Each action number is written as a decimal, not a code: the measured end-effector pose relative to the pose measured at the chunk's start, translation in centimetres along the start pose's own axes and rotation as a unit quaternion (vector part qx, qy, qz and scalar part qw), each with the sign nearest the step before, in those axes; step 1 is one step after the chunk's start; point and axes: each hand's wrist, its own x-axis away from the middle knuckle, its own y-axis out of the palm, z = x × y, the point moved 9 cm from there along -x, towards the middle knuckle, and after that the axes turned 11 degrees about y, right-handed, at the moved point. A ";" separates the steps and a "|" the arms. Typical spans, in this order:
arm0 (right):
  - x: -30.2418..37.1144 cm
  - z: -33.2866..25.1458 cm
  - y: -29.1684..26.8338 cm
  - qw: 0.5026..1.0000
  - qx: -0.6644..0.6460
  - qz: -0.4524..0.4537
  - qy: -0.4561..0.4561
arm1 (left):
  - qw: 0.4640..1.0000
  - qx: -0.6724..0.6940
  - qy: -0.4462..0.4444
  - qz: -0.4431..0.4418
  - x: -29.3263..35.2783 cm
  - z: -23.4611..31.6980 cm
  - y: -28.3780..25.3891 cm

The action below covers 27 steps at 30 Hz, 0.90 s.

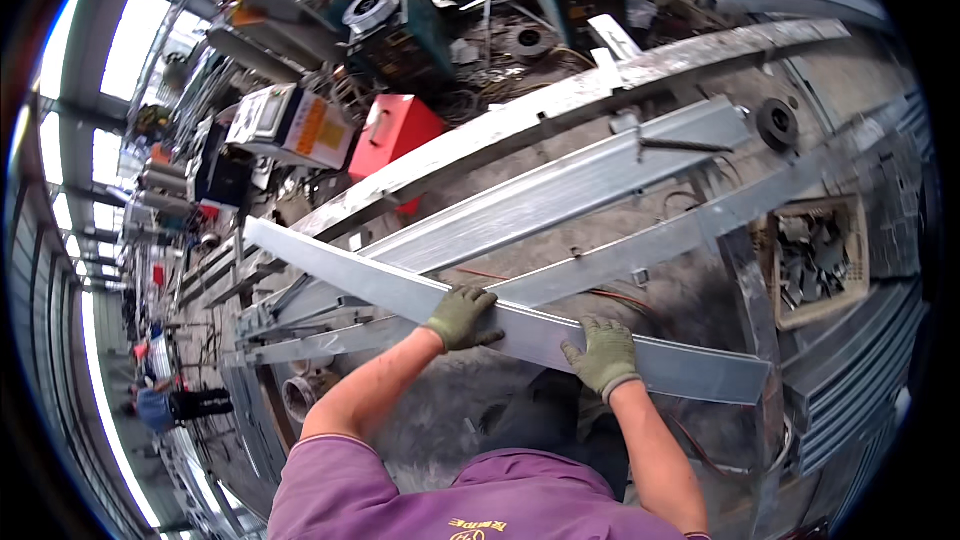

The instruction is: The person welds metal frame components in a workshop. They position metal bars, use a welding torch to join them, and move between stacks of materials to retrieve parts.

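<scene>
long grey metal profile [535, 334]: slantwise before the person, crossing above a metal beam [610, 260] | left gloved hand [462, 318]: gripping it near mid-length | right gloved hand [606, 354]: gripping it farther right | crate [861, 248] of metal pieces: off right

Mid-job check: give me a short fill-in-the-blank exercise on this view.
1. The left grip and right grip, in ____ gloves, hold one long metal bar.
2. Nearer the crate of metal scraps is the ____ grip.
3. The person's shirt is ____.

Missing words: green; right; purple.
</scene>
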 end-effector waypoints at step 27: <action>24.6 23.3 -3.2 0.932 -0.015 -0.139 0.336 | 0.918 0.101 0.061 -0.378 -0.1 8.2 7.0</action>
